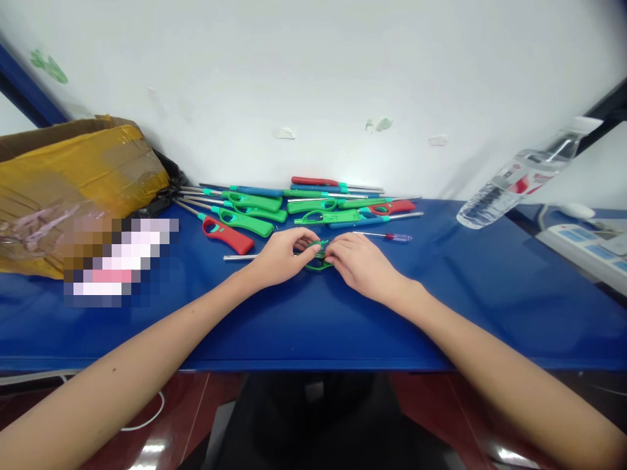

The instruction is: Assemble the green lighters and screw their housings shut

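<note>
Low over the blue table, both hands meet at a green long-necked lighter [319, 265], mostly covered by fingers. My left hand [283, 258] pinches its left side with thumb and fingers. From the right, my right hand [363, 266] closes its fingers on the other side. A thin metal tube [238, 257] sticks out to the left beneath my left hand; its join to the lighter is hidden. Just behind my right hand lies a small screwdriver [399, 237] with a clear purplish handle. Several more long lighters lie behind the hands, among them a red one [228, 235] and a green one [247, 222].
On the left stands a taped cardboard box [83, 176], with a pixelated patch before it. A water bottle [522, 179] is at the right, near a white power strip [582, 245]. The white wall [333, 85] rises behind the lighters. The table's front edge [313, 364] is nearest me.
</note>
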`<state>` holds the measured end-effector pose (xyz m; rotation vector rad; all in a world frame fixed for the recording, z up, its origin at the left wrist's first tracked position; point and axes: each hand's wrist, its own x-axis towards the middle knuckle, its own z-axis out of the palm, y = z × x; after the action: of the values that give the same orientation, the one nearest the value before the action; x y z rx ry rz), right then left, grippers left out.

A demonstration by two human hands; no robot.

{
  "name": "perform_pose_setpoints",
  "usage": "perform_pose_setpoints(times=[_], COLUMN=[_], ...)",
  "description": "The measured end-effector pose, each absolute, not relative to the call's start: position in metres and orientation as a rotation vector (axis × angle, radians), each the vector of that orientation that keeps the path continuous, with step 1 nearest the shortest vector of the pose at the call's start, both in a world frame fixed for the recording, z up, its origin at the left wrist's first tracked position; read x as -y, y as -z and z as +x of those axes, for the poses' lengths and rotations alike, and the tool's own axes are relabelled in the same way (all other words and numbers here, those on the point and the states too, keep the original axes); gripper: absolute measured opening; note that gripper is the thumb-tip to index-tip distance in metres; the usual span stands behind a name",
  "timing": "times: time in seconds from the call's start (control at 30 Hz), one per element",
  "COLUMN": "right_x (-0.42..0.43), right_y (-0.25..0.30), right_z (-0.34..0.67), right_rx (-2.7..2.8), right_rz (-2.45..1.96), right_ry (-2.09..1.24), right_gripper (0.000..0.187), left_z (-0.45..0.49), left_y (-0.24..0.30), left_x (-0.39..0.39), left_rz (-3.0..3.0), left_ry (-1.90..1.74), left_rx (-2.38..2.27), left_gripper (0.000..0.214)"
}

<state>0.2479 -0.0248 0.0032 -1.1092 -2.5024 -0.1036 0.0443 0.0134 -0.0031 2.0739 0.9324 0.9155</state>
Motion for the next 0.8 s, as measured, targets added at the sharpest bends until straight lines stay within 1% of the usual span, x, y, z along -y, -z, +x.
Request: perform_pose_setpoints(times=[0.3,0.8], right_x=[0.023,0.025], right_y=[-0.005,-0.023], right_z=[0.249,0.268], right_rx=[2.444,2.484], right_rz=[-1.169,-1.029], right_ry=[-0.03,-0.17], right_gripper=[0.019,0.015], left_z=[0.046,0.044], left_y=[0.005,0.005], left_x=[-0.014,-0.014], left_rz=[2.083,2.081], left_ry=[-0.924,-0.921], left_rx=[-0.916,-0.937], left_gripper=[0.023,0.025])
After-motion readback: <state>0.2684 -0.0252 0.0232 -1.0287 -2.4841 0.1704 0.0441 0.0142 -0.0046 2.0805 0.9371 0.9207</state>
